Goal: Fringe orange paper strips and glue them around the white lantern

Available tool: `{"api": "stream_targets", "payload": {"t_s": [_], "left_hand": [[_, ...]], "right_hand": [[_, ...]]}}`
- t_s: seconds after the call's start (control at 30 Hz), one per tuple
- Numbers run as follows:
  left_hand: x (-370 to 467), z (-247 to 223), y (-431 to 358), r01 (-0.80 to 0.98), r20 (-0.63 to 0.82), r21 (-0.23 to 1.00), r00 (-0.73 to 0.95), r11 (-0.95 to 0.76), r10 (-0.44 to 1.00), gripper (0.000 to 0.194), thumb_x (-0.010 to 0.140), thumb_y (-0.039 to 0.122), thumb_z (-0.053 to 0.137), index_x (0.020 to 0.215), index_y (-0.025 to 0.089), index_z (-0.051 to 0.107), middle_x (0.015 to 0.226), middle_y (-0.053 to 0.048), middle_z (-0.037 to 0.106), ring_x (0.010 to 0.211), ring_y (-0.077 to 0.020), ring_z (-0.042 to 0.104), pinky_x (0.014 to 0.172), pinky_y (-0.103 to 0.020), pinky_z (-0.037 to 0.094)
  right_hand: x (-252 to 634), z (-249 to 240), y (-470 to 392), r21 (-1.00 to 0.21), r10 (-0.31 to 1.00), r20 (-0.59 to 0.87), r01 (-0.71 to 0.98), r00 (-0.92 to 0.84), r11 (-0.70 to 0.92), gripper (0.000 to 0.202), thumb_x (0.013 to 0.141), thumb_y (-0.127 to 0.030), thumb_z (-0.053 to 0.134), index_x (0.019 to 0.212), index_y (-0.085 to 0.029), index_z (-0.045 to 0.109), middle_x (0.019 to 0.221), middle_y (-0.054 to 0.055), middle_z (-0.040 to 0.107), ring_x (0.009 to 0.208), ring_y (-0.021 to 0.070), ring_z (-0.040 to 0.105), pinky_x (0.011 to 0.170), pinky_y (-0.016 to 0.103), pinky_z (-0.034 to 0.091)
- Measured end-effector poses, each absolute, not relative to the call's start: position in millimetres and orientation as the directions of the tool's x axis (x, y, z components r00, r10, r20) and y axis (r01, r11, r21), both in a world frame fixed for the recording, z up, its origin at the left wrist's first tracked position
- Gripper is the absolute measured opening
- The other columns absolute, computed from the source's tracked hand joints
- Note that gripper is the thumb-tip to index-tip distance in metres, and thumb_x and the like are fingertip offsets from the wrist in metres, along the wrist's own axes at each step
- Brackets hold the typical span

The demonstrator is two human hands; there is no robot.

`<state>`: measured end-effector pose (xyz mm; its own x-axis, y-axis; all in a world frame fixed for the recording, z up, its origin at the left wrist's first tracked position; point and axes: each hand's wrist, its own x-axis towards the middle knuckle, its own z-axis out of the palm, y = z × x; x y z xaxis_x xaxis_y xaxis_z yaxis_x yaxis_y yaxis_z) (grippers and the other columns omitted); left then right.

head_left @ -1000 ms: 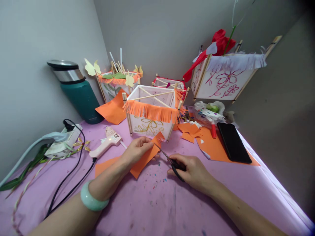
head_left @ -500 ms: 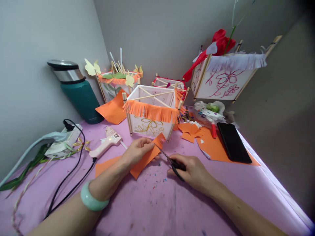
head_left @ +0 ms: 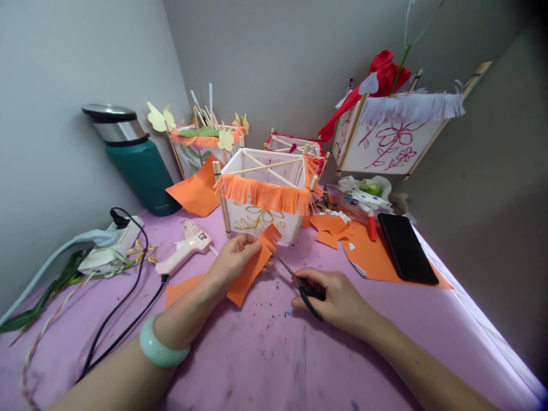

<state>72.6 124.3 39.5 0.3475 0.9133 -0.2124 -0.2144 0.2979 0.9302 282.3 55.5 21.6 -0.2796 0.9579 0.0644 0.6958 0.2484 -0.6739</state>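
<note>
My left hand [head_left: 240, 255] pinches a strip of orange paper [head_left: 250, 274], whose far end is cut into a short fringe. In my right hand [head_left: 331, 294] is a pair of black-handled scissors [head_left: 309, 291], blades pointing toward the strip's right edge and slightly apart from it. Just beyond my hands stands a white lantern frame [head_left: 261, 214] with wooden sticks at its corners. Orange fringe [head_left: 265, 193] runs along its top edge, and a yellow flower is drawn on its side. Another orange paper piece [head_left: 184, 288] lies partly under my left forearm.
A pink glue gun [head_left: 186, 251], a white power strip [head_left: 111, 245] with cables and a teal bottle [head_left: 139, 165] are on the left. To the right lie orange scraps [head_left: 327, 238], a red marker [head_left: 371, 225] and a black phone [head_left: 406, 248]. A lantern with red flowers [head_left: 394, 137] hangs at back right.
My left hand has shifted slightly left and up with the paper strip, drawing it off the scissor blades. The right hand with the scissors has stayed nearly still.
</note>
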Motion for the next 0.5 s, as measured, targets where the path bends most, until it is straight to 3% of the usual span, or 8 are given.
{"api": "stream_targets", "payload": {"t_s": [0.5], "left_hand": [[74.0,43.6,124.8,-0.208,-0.226,0.934,0.289,0.291,0.930,0.015,0.076,0.023,0.063,0.078,0.016,0.050,0.069,-0.005,0.069,0.061,-0.0191,0.069,0.055,-0.028,0.054]], "right_hand": [[283.0,22.0,53.8,-0.686,0.950,0.080,0.675,-0.300,0.271,0.029,0.074,-0.037,0.071,0.097,-0.020,0.066,0.063,-0.005,0.050,0.056,0.0101,0.041,0.053,0.021,0.033]]}}
